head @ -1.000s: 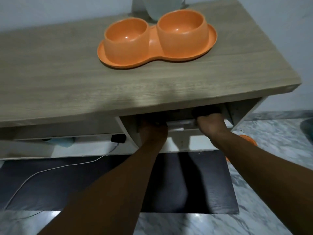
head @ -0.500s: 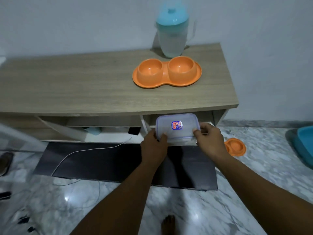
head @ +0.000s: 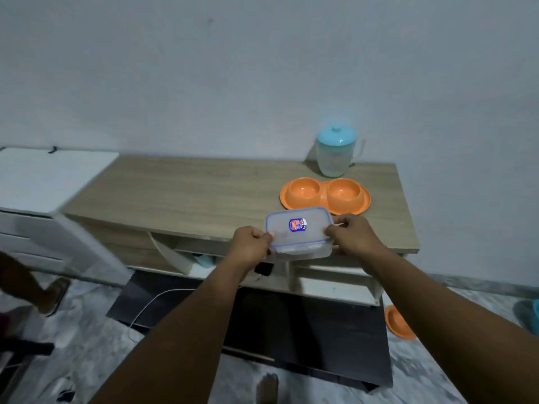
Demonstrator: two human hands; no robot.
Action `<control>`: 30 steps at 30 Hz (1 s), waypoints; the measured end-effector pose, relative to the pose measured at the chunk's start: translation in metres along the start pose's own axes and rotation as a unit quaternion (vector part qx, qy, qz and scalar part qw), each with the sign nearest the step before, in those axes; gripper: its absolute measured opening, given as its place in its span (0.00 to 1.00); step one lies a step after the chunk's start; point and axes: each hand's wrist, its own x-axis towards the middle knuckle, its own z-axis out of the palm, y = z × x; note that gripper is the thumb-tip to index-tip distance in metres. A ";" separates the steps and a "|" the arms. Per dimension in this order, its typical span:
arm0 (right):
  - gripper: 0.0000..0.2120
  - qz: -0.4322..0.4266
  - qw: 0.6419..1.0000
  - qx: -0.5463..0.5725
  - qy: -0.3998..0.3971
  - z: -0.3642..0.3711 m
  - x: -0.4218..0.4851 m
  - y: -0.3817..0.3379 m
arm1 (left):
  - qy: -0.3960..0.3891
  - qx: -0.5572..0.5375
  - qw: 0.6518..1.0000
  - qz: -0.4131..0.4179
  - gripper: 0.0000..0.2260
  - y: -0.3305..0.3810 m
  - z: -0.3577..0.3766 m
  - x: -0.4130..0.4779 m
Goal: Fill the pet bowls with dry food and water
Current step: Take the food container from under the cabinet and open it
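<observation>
Both ends of the clear box (head: 297, 234) are held, up by the tabletop's (head: 189, 193) front edge. The left hand (head: 250, 246) has its grip curled on the left end, and the right hand (head: 353, 237) on the right end. Behind sits the orange double bowl (head: 325, 196). The jug (head: 335, 156) stands at the back right corner.

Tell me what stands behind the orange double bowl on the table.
A cloudy jug with a teal lid, just behind the orange double bowl, near the wall. Its lid and cloudy side hide whether it holds water.
</observation>
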 end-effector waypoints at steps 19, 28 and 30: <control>0.14 0.113 0.993 -0.044 0.005 0.174 0.178 -0.041 | -0.193 0.106 0.970 -0.104 0.07 -0.020 -0.109 0.259; 0.19 0.174 0.983 0.012 -0.050 0.168 0.193 -0.041 | -0.300 0.016 0.937 -0.179 0.07 -0.041 -0.118 0.283; 0.18 0.173 0.983 0.029 -0.053 0.167 0.195 -0.040 | -0.299 0.007 0.939 -0.170 0.09 -0.043 -0.118 0.288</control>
